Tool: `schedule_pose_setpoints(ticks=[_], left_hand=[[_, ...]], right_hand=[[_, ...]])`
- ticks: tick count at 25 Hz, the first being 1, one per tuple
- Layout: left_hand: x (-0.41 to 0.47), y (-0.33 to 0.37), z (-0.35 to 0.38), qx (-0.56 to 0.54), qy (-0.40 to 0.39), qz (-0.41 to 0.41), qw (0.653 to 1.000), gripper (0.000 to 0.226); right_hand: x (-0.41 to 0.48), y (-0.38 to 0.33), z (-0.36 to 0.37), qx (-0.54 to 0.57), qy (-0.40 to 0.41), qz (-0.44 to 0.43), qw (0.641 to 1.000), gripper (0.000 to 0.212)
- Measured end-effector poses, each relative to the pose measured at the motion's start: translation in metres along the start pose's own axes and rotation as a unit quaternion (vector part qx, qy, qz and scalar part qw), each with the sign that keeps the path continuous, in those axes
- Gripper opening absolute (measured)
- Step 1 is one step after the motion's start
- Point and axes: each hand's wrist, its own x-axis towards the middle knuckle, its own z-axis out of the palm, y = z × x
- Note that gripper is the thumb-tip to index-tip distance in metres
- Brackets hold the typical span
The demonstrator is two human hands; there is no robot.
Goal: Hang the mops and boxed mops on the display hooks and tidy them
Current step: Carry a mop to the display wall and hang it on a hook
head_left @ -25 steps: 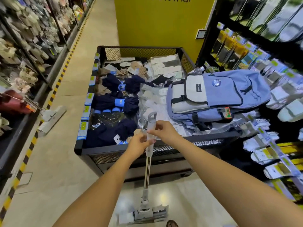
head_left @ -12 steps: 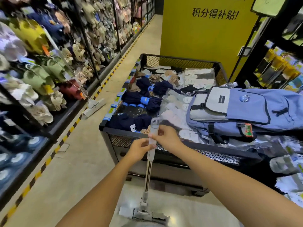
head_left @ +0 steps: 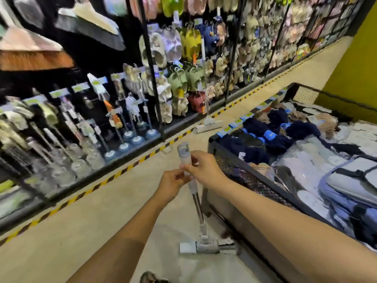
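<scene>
Shop floor [head_left: 81, 221] runs between slipper racks [head_left: 183, 58] and a sock bin [head_left: 230, 166], just right of the mop [head_left: 199, 211]. It stands near upright, head on the floor, handle up; left hand [head_left: 172, 183] and right hand [head_left: 204, 167] pinch its grip.

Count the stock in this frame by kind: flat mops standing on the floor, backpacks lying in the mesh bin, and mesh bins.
White flat mops on metal poles: 2, the held flat mop and the leaning flat mop
Blue-and-grey fabric backpack: 1
Black wire-mesh bin: 1
Total: 4
</scene>
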Motion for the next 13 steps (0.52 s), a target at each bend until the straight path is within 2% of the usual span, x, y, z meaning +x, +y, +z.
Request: schedule_pose_setpoints(ticks=[3,8,13], left_hand=[[-0.017,-0.011,-0.046,0.001,0.062,0.005,0.998,0.016],[-0.03,-0.028,-0.119,-0.024,0.116,0.002,0.993,0.007],[-0.052,-0.061,-0.239,-0.023,0.155,0.021,0.987,0.009]], right_hand=[[0.015,-0.037,0.034,0.001,-0.042,-0.046,0.998,0.028],[0.044,-0.088,0.089,0.008,-0.075,-0.059,0.995,0.028],[0.08,-0.165,0.183,0.036,-0.113,-0.092,0.989,0.023]])
